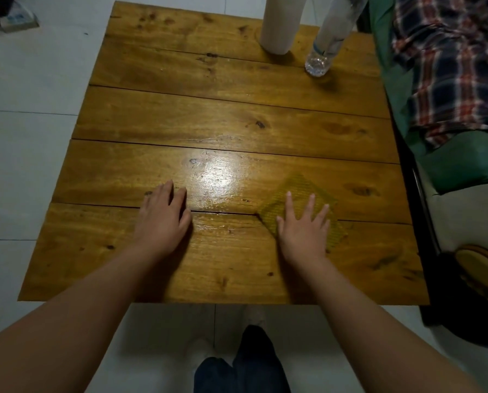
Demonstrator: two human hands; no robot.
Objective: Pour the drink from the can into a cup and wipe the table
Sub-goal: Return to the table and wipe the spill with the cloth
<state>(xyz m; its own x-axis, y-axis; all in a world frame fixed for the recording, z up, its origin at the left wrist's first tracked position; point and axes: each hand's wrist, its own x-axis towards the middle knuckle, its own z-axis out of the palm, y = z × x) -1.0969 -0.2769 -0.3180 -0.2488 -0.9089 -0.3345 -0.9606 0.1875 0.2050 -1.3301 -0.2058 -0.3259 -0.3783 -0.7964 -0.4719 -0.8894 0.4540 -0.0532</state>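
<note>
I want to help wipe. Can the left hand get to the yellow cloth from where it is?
Probably yes. The left hand lies flat on the table, and only bare, shiny wood separates it from the yellow cloth. The right hand already presses on that cloth, though.

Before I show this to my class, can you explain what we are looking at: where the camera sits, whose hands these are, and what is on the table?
There is no machine here. It is one picture from a camera worn on a person's head, looking forward and down, so the two arms reaching in are the wearer's own. The left hand rests flat on the wooden table, holding nothing. The right hand presses with spread, straight fingers on a yellow-green cloth, which suits wiping. Between the hands the wood shines. At the far edge stand a tall white cylinder and a clear plastic bottle. I see no can or cup in this picture. A checked fabric lies to the right, beyond the table.
</note>
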